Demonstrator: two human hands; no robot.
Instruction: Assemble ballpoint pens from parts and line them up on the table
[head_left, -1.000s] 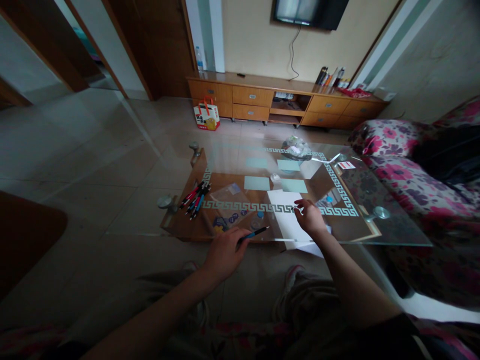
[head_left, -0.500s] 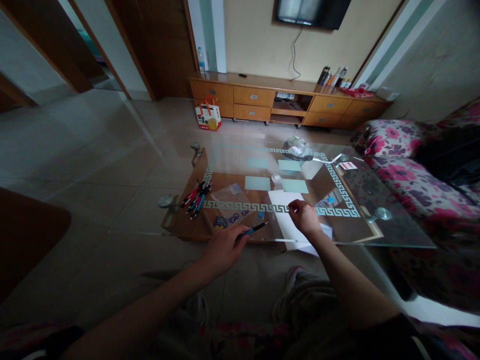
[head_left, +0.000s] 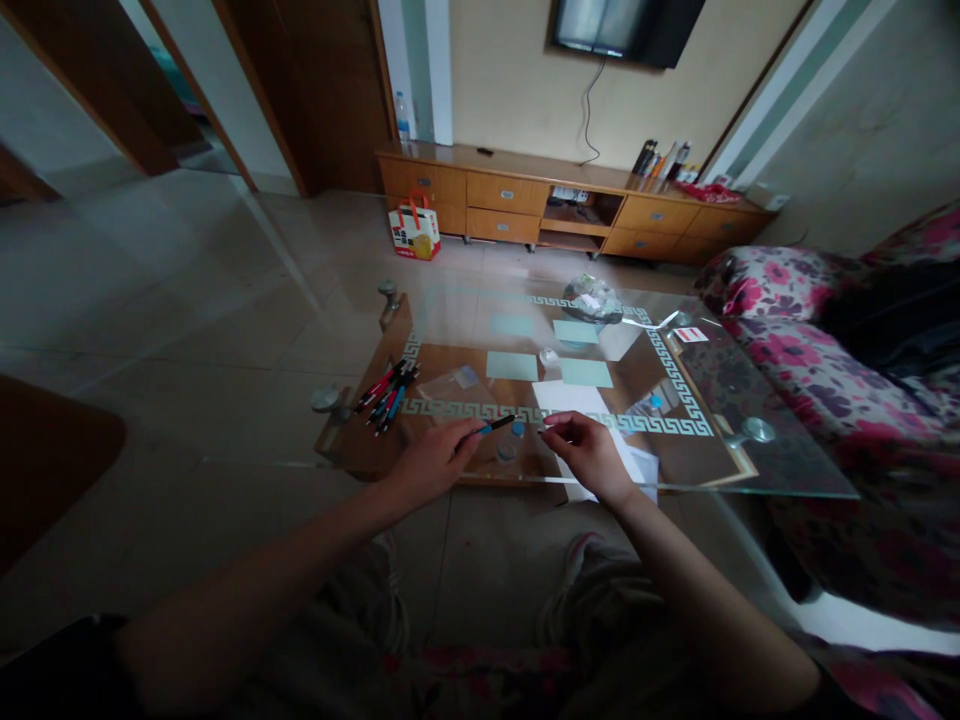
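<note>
- Blue and black, the pen [head_left: 496,425] in the head view is held in the left hand [head_left: 433,458], above the near side of the table [head_left: 814,478], its dark end pointing towards the other hand.
- Right hand [head_left: 590,458]: thumb and fingers bent in, narrow gap, apart from the pen; a dark speck shows at the fingertips, too small to tell whether anything is held.
- Glass top, left side: a loose pile of pens [head_left: 387,395], red, blue and black.
- White paper [head_left: 559,398] lies beyond and partly behind the right hand.
</note>
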